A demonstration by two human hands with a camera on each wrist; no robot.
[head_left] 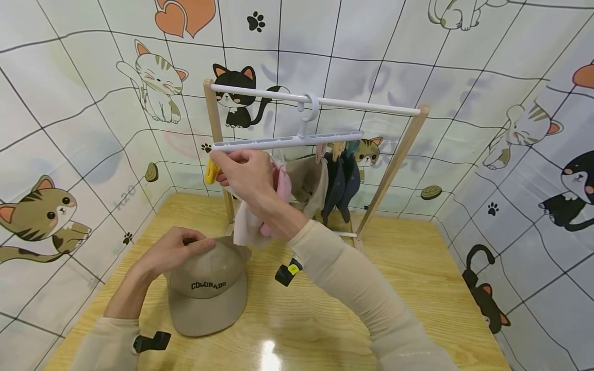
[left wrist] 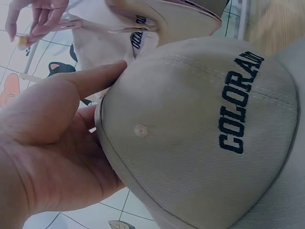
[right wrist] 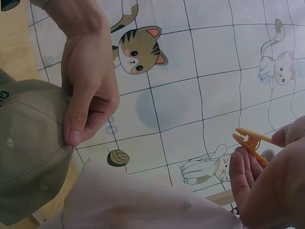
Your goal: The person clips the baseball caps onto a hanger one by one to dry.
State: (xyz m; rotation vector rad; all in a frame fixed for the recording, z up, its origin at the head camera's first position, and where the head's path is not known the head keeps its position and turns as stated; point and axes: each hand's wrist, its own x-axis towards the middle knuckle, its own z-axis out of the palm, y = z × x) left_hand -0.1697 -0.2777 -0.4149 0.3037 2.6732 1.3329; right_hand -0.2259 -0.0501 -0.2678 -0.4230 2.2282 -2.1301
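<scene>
My left hand (head_left: 174, 252) pinches the back edge of a beige cap (head_left: 209, 301) with dark COLORADO lettering, its brim toward me above the table. In the left wrist view the thumb lies on the cap's crown (left wrist: 167, 119) and the fingers go behind its edge. My right hand (head_left: 250, 175) is at the left end of a pale lilac hanger (head_left: 278, 142). Between its thumb and fingers it holds a yellow clothespin (right wrist: 248, 139), whose jaws look slightly apart in the right wrist view. A pale pink cap (head_left: 246, 224) hangs below that hand, partly hidden by the forearm.
The hanger hooks over the white bar (head_left: 371, 106) of a wooden-sided rack (head_left: 394, 165). Pink, tan and teal clothespins (head_left: 352, 148) hold a beige cap (head_left: 303, 180) and dark navy items (head_left: 341, 180) on its right half. A cat-printed cloth surrounds the wooden table (head_left: 408, 288).
</scene>
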